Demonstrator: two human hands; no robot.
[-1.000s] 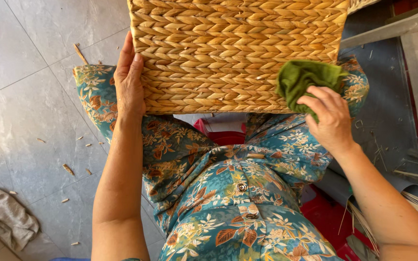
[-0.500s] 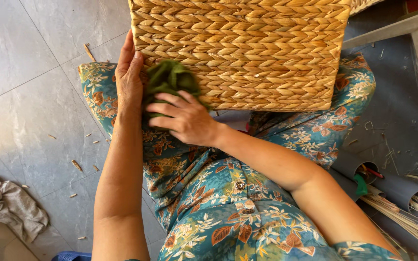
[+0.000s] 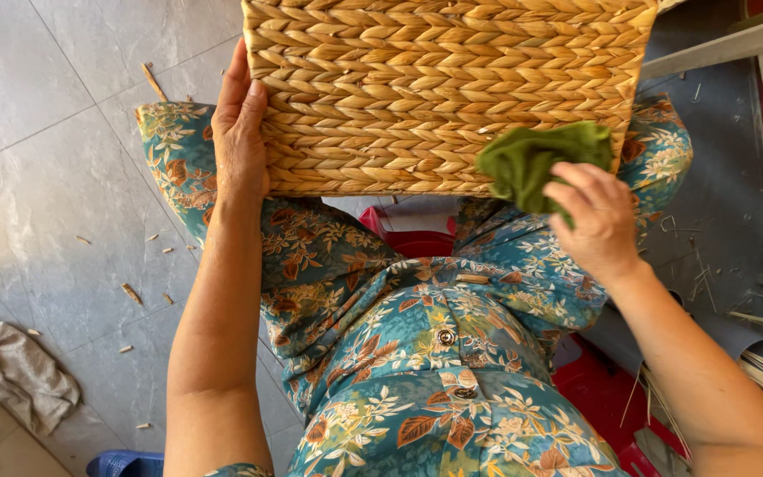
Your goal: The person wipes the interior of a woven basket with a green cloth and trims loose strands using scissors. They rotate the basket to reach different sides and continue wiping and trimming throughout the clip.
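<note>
Two hands work one woven basket [image 3: 448, 93], which rests across your knees with its long axis running left to right in front of you. Your left hand [image 3: 238, 132] clamps the basket's left end, thumb on the near wall and fingers wrapped round the corner. Your right hand [image 3: 598, 221] bunches a green cloth [image 3: 536, 159] in clenched fingers and presses it to the near wall's lower right corner, so the unwiped stretch lies to the left of those fingers, toward your other hand. Half a second earlier that cloth sat at the left end, almost touching your left hand; it has since swept the full length rightward. A grey rag [image 3: 11, 371] lies on the tiled floor [image 3: 55, 168], apparently untouched.
</note>
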